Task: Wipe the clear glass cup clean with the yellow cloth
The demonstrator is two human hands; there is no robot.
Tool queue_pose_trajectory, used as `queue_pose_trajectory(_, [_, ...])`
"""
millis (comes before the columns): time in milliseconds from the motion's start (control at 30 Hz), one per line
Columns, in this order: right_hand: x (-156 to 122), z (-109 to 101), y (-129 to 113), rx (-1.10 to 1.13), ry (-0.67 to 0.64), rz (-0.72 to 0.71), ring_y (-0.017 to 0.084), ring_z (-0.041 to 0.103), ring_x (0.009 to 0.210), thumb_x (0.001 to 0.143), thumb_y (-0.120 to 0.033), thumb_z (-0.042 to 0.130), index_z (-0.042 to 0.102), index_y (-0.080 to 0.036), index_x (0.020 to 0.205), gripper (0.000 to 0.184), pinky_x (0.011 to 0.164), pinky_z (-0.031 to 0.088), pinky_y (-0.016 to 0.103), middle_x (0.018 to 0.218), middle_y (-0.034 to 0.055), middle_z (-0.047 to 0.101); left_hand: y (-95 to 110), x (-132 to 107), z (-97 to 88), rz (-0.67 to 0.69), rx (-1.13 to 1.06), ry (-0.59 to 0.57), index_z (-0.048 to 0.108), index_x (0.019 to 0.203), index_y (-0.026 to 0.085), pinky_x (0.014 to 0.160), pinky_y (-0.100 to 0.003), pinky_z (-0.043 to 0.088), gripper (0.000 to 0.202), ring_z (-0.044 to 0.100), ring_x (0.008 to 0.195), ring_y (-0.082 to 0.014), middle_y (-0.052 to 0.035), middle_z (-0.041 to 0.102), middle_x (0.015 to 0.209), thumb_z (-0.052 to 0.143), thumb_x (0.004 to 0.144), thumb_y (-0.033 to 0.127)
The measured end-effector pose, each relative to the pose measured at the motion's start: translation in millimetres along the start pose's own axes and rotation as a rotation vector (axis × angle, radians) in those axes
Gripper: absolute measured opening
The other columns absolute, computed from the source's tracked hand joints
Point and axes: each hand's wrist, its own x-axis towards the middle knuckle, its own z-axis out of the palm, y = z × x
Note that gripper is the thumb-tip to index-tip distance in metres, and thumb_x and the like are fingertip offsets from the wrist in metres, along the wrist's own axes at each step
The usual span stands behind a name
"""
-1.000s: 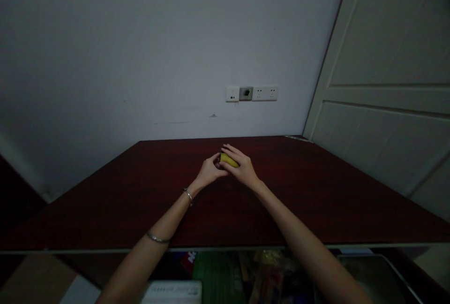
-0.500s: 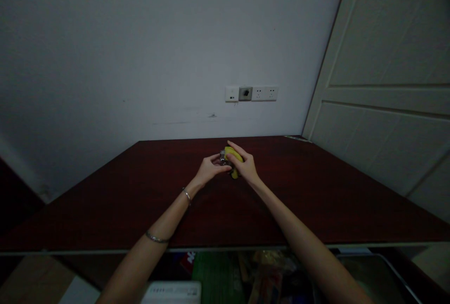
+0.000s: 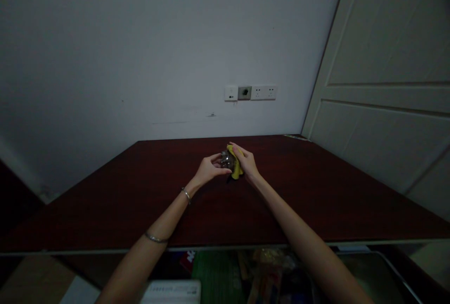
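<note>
Over the middle of a dark red-brown table, my left hand is closed around a small clear glassy object, held just above the tabletop. My right hand presses a yellow cloth against the object's right side, fingers curled over the cloth. The room is dim, so what the object is stays unclear. Two thin bracelets sit on my left forearm.
A white wall with a row of sockets stands behind the table. A pale panelled door is at the right. Below the table's near edge lie a white box, green and coloured packages and a metal tray.
Both hands have lifted slightly off the table. The yellow cloth has shifted from lying over the top to the right side, and the clear object now shows in my left hand.
</note>
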Motion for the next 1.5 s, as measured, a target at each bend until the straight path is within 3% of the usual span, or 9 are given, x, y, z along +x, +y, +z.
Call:
queue_pose_trajectory(200, [-13.6, 1.4, -18.4, -0.216, -0.16, -0.343, 0.022, 0.051, 0.114, 0.075, -0.036, 0.06, 0.064, -0.024, 0.105, 0.033, 0.1, 0.036, 0.037, 0.12, 0.0049, 0.058, -1.4, 3.2, -0.1, -0.026, 0.027, 0.092, 0.057, 0.107, 0.009, 0.081, -0.033, 0.05, 0.063, 0.063, 0.089, -0.0209, -0.012, 0.065, 0.104, 0.079, 0.049, 0.02])
queue_pose_trajectory(300, [-14.0, 0.1, -20.8, -0.296, -0.251, -0.418, 0.021, 0.049, 0.116, 0.075, -0.032, 0.061, 0.064, -0.026, 0.105, 0.031, 0.101, 0.034, 0.038, 0.121, 0.0038, 0.057, -4.6, 3.7, -1.8, -0.025, 0.058, 0.073, 0.059, 0.104, 0.01, 0.076, -0.031, 0.05, 0.057, 0.063, 0.085, -0.0198, -0.0114, 0.066, 0.102, 0.078, 0.052, 0.024])
queue_pose_trajectory(533, [-6.8, 2.9, -6.9, -0.259, -0.044, -0.21, 0.022, 0.058, 0.104, 0.077, -0.034, 0.058, 0.063, -0.02, 0.107, 0.034, 0.093, 0.043, 0.038, 0.112, 0.0087, 0.063, -14.6, 4.3, -6.8, -0.007, 0.245, 0.077, 0.061, 0.105, 0.011, 0.073, -0.03, 0.05, 0.057, 0.063, 0.084, -0.0214, -0.0112, 0.067, 0.098, 0.078, 0.052, 0.027])
queue_pose_trajectory(767, [-11.4, -1.3, -14.9, -0.4, -0.307, -0.418, 0.021, 0.052, 0.113, 0.073, -0.031, 0.063, 0.063, -0.025, 0.107, 0.035, 0.1, 0.037, 0.036, 0.119, 0.005, 0.058, -14.5, 5.5, -9.2, -0.003, 0.302, 0.079, 0.064, 0.098, 0.012, 0.07, -0.028, 0.049, 0.045, 0.063, 0.084, -0.0213, -0.009, 0.068, 0.092, 0.073, 0.057, 0.029])
queue_pose_trajectory(967, [-5.3, -1.6, -13.2, -0.263, -0.087, -0.199, 0.022, 0.058, 0.104, 0.077, -0.038, 0.057, 0.063, -0.021, 0.108, 0.036, 0.094, 0.042, 0.038, 0.111, 0.0075, 0.063, -6.7, 2.6, -4.0, -0.065, 0.134, 0.054, 0.063, 0.098, 0.01, 0.071, -0.029, 0.051, 0.05, 0.064, 0.085, -0.0211, -0.0118, 0.067, 0.097, 0.077, 0.054, 0.03])
queue_pose_trajectory(1033, [-5.0, -2.3, -15.5, -0.226, -0.103, -0.176, 0.022, 0.058, 0.104, 0.076, -0.039, 0.058, 0.063, -0.021, 0.107, 0.036, 0.094, 0.042, 0.039, 0.111, 0.0071, 0.063, -2.6, 1.5, -2.4, -0.1, 0.061, 0.046, 0.062, 0.099, 0.01, 0.067, -0.028, 0.052, 0.05, 0.064, 0.082, -0.0203, -0.012, 0.067, 0.098, 0.077, 0.055, 0.03])
queue_pose_trajectory(1233, [-9.7, -1.1, -22.2, -0.225, -0.241, -0.339, 0.021, 0.05, 0.115, 0.073, -0.037, 0.062, 0.064, -0.024, 0.105, 0.034, 0.101, 0.035, 0.037, 0.12, 0.0054, 0.058, 4.4, 0.6, -2.2, -0.117, 0.001, 0.129, 0.063, 0.098, 0.009, 0.063, -0.026, 0.052, 0.05, 0.065, 0.076, -0.0185, -0.0114, 0.068, 0.093, 0.076, 0.055, 0.031])
queue_pose_trajectory(1400, [-4.9, 0.7, -10.6, -0.178, -0.049, -0.155, 0.022, 0.059, 0.101, 0.076, -0.044, 0.055, 0.063, -0.019, 0.108, 0.041, 0.091, 0.044, 0.036, 0.109, 0.0068, 0.064, 2.3, 1.4, -0.3, -0.066, 0.001, 0.104, 0.062, 0.097, 0.009, 0.076, -0.033, 0.051, 0.055, 0.064, 0.086, -0.022, -0.0111, 0.067, 0.099, 0.08, 0.047, 0.024])
queue_pose_trajectory(1500, [-0.2, -0.3, -5.6, -0.152, -0.036, -0.076, 0.022, 0.06, 0.096, 0.076, -0.048, 0.054, 0.063, -0.017, 0.106, 0.044, 0.088, 0.046, 0.036, 0.104, 0.0076, 0.066, 1.1, 1.7, 0.3, -0.05, 0.003, 0.079, 0.061, 0.099, 0.009, 0.078, -0.034, 0.051, 0.058, 0.063, 0.088, -0.0224, -0.0118, 0.066, 0.102, 0.08, 0.046, 0.022])
